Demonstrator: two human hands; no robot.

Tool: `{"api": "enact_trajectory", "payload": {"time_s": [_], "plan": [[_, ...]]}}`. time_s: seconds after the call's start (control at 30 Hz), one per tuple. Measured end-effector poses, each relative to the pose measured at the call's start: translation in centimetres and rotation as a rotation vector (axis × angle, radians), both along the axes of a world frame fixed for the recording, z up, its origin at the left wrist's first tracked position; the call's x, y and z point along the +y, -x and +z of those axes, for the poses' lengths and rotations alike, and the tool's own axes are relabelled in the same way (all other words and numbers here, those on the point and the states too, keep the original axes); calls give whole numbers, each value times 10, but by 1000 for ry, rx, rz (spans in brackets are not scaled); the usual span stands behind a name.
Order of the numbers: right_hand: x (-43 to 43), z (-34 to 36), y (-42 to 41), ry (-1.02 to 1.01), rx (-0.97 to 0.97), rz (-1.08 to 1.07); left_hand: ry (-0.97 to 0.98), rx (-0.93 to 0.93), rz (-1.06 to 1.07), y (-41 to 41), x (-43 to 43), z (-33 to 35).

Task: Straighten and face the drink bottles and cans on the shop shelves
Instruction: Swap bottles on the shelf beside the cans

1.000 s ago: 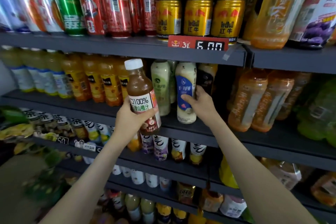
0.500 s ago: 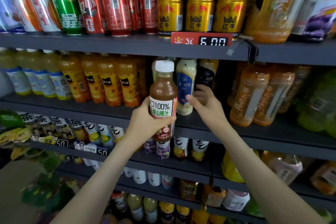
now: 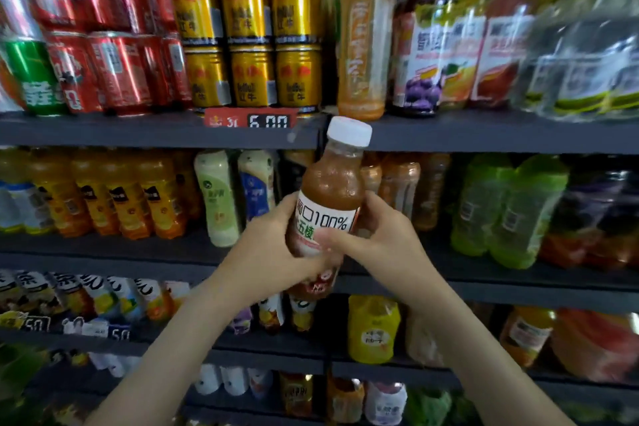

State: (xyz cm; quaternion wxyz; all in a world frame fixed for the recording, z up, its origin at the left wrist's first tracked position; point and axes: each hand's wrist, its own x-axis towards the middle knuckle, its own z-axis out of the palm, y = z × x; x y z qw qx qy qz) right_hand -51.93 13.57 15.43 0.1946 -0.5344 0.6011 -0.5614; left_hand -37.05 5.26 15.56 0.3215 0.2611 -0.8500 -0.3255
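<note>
A brown juice bottle (image 3: 330, 190) with a white cap and a white "100%" label is held upright in front of the middle shelf (image 3: 138, 263). My left hand (image 3: 266, 252) grips its lower body from the left. My right hand (image 3: 377, 239) grips it from the right, thumb across the label. Behind it on the shelf stand a pale green bottle (image 3: 218, 197) and a white-and-blue bottle (image 3: 257, 187). Orange bottles (image 3: 397, 183) stand just right of the held bottle.
Gold cans (image 3: 249, 34) and red cans (image 3: 117, 38) are stacked on the top shelf above a red price tag (image 3: 250, 120). A tall orange bottle (image 3: 363, 45) stands beside them. Green bottles (image 3: 508, 207) fill the right of the middle shelf. Lower shelves hold small bottles.
The bottle moved right and up with my left hand. My right hand left the white-and-blue bottle on the shelf and took hold of the held bottle. The view swung up and right.
</note>
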Motion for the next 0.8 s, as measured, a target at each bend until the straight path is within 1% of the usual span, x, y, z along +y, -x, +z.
{"api": "enact_trajectory", "payload": {"time_s": [0.1,0.2,0.3,0.4,0.47,0.57,0.63,0.67,0.73,0.77,0.8], "plan": [[40,19,38,39,6,19,-40,-1,-112,26,30,22],[73,36,69,86,44,36,-42,36,-151,57,58,36],[91,51,92,169,57,25,-19,148,-126,83,83,48],[100,59,108,269,-19,19,9,257,-63,107,95,58],[104,63,113,295,-33,24,66,296,-24,119,101,66],[108,71,114,315,5,-58,210,280,20,135,106,80],[108,77,119,359,7,-134,266,230,15,139,104,91],[107,80,120,378,6,-149,262,185,-16,139,102,97],[105,88,122,405,3,-168,188,126,-116,134,93,110],[102,93,123,413,-7,-173,160,145,-138,129,86,117],[99,97,125,419,-30,-170,163,203,-106,126,76,122]]}}
